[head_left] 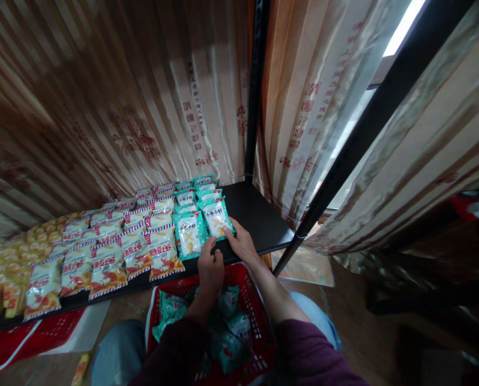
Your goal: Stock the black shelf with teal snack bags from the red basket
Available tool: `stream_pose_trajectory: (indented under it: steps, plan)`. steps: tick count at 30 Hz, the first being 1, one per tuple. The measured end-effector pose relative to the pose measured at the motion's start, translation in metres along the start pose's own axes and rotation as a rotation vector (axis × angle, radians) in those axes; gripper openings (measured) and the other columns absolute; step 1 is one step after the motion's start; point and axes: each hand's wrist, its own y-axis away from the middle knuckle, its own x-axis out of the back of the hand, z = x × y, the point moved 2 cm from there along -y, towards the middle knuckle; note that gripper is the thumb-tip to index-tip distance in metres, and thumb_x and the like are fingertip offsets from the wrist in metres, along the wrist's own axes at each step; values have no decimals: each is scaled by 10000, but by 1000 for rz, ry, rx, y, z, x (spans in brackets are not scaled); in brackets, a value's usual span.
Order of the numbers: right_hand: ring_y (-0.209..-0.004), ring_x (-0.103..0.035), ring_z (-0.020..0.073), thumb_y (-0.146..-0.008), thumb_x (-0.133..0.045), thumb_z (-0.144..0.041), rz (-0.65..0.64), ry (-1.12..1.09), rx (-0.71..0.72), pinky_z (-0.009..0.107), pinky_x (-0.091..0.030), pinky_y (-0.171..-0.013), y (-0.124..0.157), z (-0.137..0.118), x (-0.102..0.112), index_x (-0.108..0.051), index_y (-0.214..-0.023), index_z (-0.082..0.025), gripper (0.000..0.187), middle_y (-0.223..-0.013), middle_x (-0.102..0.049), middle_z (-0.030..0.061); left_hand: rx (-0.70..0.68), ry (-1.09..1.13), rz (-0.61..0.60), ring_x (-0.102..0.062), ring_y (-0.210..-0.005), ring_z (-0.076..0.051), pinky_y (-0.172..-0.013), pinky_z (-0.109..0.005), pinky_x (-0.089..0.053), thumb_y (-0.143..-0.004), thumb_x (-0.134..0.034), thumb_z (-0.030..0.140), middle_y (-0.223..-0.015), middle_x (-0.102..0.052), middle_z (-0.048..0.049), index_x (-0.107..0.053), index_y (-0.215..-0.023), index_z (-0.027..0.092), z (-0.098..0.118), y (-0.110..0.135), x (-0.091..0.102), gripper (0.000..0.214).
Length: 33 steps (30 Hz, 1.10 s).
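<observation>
A green and white snack bag lies tilted at the front of its row on the black shelf, its right side gripped by my right hand with the thumb on its front. Just below that bag is my left hand, fingers loosely bent and thumb apart, with nothing visible in it. Beside them stands another green snack bag, front row, and more of the same kind are lined up behind. Under my forearms a red basket holds several loose green bags, partly covered by my sleeves.
Rows of white and red snack bags and yellow packs fill the shelf leftward. A black post rises at the shelf's right front corner. Curtains hang behind. Another red basket sits under the shelf.
</observation>
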Motion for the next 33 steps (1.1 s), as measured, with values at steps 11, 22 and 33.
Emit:
stream_pose_trajectory:
  steps: [11, 22, 33]
  plan:
    - [-1210, -493, 265, -857, -464, -396, 43, 109, 68, 436, -399, -1020, 0, -2, -1, -435, -1377, -178, 565, -1306, -558, 115, 10, -20, 21, -622, -1045, -203, -878, -349, -523, -754, -441, 122, -1186, -627, -126, -606, -1120, 143, -5, -1, -1, 402]
    - [-1149, -549, 260, -895, -399, -398, -31, 96, 25, 415, -447, -972, 0, -1, -1, -453, -1375, -209, 519, -1251, -607, 99, -28, -19, 19, -638, -989, -195, -823, -334, -539, -769, -428, 112, -1155, -627, -130, -593, -1116, 139, -7, 1, -3, 385]
    - [-1236, -483, 262, -864, -469, -404, 7, 75, 65, 442, -407, -1025, 2, -5, -1, -345, -1435, -233, 610, -1343, -534, 91, -80, -49, 70, -632, -977, -189, -850, -365, -543, -777, -435, 94, -1277, -545, -135, -615, -1094, 167, -7, 3, -2, 371]
